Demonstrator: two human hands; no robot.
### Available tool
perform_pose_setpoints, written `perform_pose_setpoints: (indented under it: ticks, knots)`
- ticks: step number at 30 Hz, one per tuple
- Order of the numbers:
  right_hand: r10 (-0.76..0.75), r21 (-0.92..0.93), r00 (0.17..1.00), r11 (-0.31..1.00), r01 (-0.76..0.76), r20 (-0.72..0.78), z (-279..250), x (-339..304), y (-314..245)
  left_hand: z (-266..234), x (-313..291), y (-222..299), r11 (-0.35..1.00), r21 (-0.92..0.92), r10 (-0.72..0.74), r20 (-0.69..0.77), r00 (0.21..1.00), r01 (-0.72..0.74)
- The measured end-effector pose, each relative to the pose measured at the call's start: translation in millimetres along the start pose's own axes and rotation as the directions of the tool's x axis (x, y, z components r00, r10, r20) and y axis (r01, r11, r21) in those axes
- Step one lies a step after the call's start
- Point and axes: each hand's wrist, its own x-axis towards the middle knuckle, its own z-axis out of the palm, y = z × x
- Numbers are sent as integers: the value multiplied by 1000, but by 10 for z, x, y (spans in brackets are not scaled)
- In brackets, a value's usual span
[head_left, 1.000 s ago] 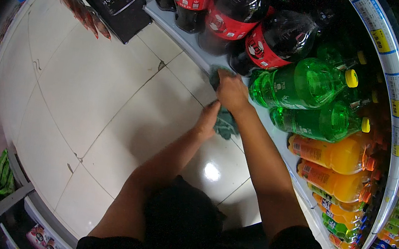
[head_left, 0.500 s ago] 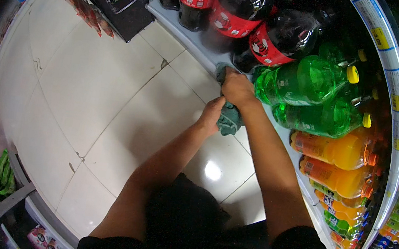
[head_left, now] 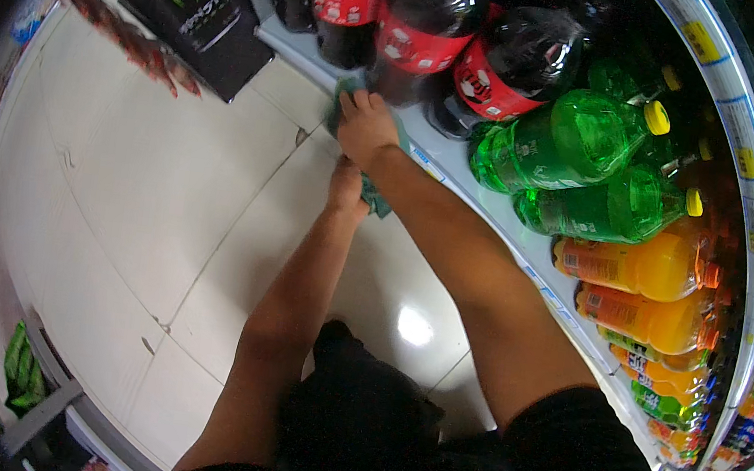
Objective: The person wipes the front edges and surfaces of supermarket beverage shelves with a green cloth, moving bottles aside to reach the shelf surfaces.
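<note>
My right hand point(head_left: 369, 129) presses a dark green cloth point(head_left: 378, 200) against the front edge of the grey shelf point(head_left: 443, 154), its fingers bent over the fabric. Just below it, my left hand point(head_left: 346, 188) grips the hanging part of the same cloth; some of its fingers are hidden. Close beyond my right hand stand large dark soda bottles with red labels point(head_left: 419, 43). To the right of them lie green bottles with yellow caps point(head_left: 563, 141), tilted in the picture, and orange drink bottles point(head_left: 637, 267).
A black display box point(head_left: 203, 7) with a green claw mark stands on the floor at the upper left. Pale floor tiles point(head_left: 150, 170) spread to the left. A curved price-label rail point(head_left: 751, 178) runs down the right. Green packaging point(head_left: 24, 366) and a grey rack frame point(head_left: 44, 416) show at lower left.
Both hands have slid left and slightly up along the shelf edge with the cloth, from beside the green bottles to below the dark soda bottles. The view has shifted slightly.
</note>
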Motion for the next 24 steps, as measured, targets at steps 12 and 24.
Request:
perform_pose_setpoints:
  ticks: [12, 24]
  knots:
    - [262, -153, 947, 960, -236, 184, -254, -2741, 552, 457, -727, -2147, 860, 255, -498, 233, 835, 441]
    - [457, 196, 889, 875, -442, -37, -629, -2814, 720, 966, -1019, -1603, 772, 443, -574, 180, 799, 455]
